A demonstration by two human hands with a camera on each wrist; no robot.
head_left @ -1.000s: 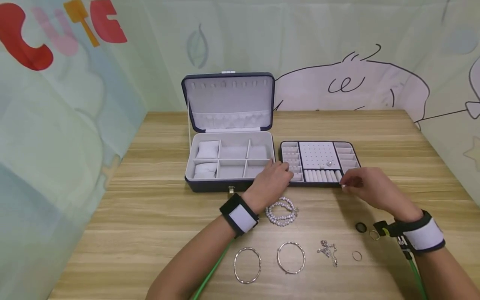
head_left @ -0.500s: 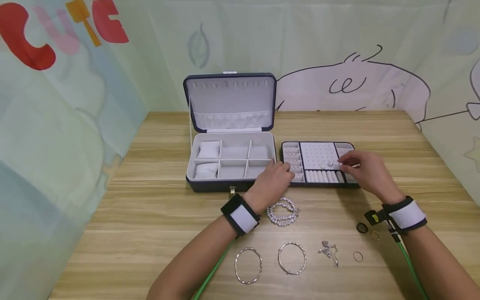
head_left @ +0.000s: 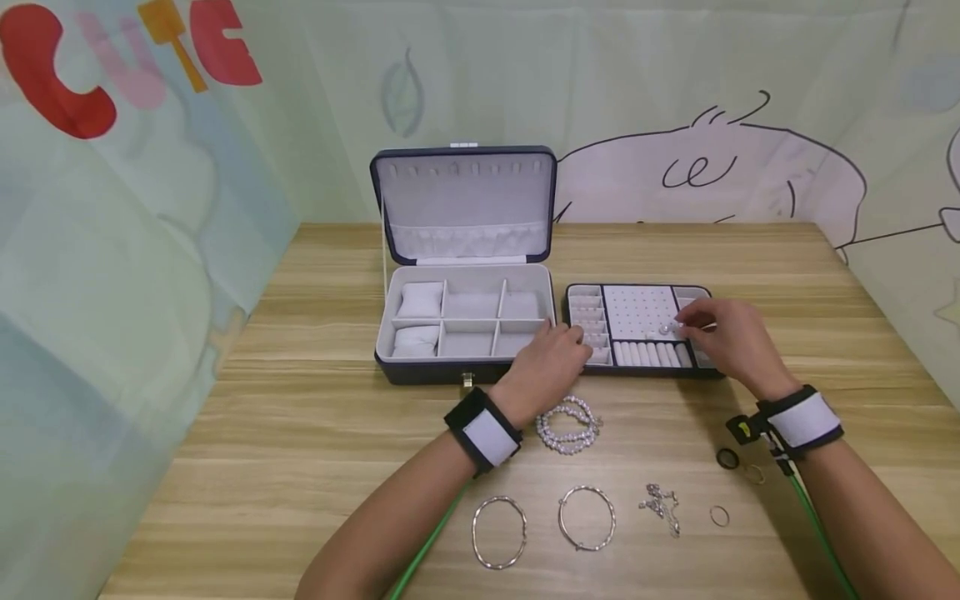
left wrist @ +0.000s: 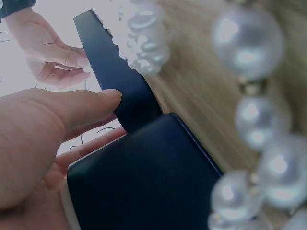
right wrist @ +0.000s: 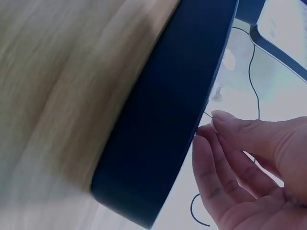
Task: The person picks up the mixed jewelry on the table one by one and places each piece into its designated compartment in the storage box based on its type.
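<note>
My left hand (head_left: 543, 362) steadies the near left corner of the low jewelry tray (head_left: 660, 372), beside the box. In the left wrist view its thumb (left wrist: 91, 105) lies on the tray's dark front wall, and other fingers reach into the gap behind it. My right hand (head_left: 731, 342) is over the tray's right side and pinches a tiny earring (right wrist: 207, 114) between thumb and fingertips, at the perforated board (head_left: 637, 308). The fingers hide most of the earring. A pearl-like stud (head_left: 663, 329) sits on the board just left of those fingertips.
An open jewelry box (head_left: 420, 371) with two cushions stands left of the tray. Nearer lie a pearl bracelet (head_left: 551, 442), two bangles (head_left: 476, 546) (head_left: 613, 525), a tangled silver chain (head_left: 662, 507), a thin ring (head_left: 720, 516), a black ring (head_left: 727, 458) and a gold-coloured ring (head_left: 756, 474).
My right hand has moved left and away from me, from the tray's near right edge to the perforated board, and then stayed there. My left hand has kept its place.
</note>
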